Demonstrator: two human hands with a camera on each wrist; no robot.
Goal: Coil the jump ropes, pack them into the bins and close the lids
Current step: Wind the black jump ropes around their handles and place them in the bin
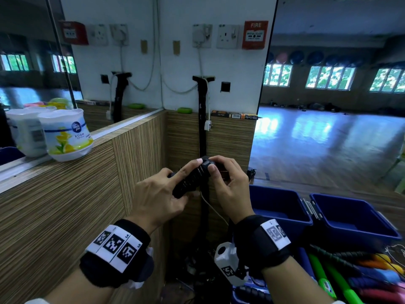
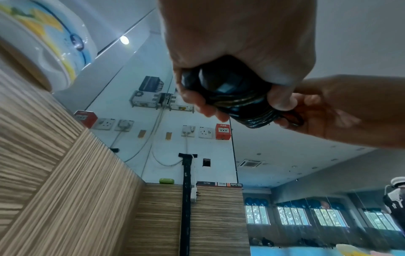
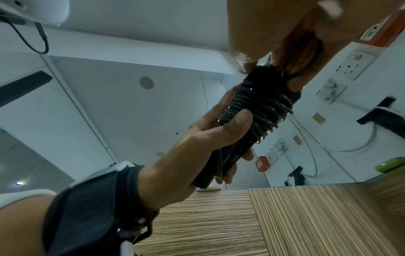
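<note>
Judging overall progress: the task looked early to midway; one rope was nearly coiled, nothing appeared packed, and no lid was closed.
Bins: two blue bins (image 1: 282,207) stood side by side at the lower right, open; as far as the head view showed, their insides held nothing. No lids could be made out for certain, apart from grey latches where the bins met.
Remaining ropes: a heap of jump ropes (image 1: 359,275) with green, orange, blue and black handles lay just in front of the bins, uncoiled and unpacked.
Rope in hand: a black jump rope (image 1: 192,178) was held in the air before the wood-grain partition (image 1: 65,194), well apart from the bins, its cord wound in tight turns round the paired handles.
Left hand: the left hand (image 1: 157,200) had its fingers and thumb curled round the lower part of the handles.
Right hand: the right hand (image 1: 228,181) pinched the top end, fingertips pressed on the last turns.
Loose end: a short loop of cord seemed to remain under the right fingers; tucking it was likely the last coiling step.
Left to do: stow this coil, coil and pack the heap, shut both bins.
</note>
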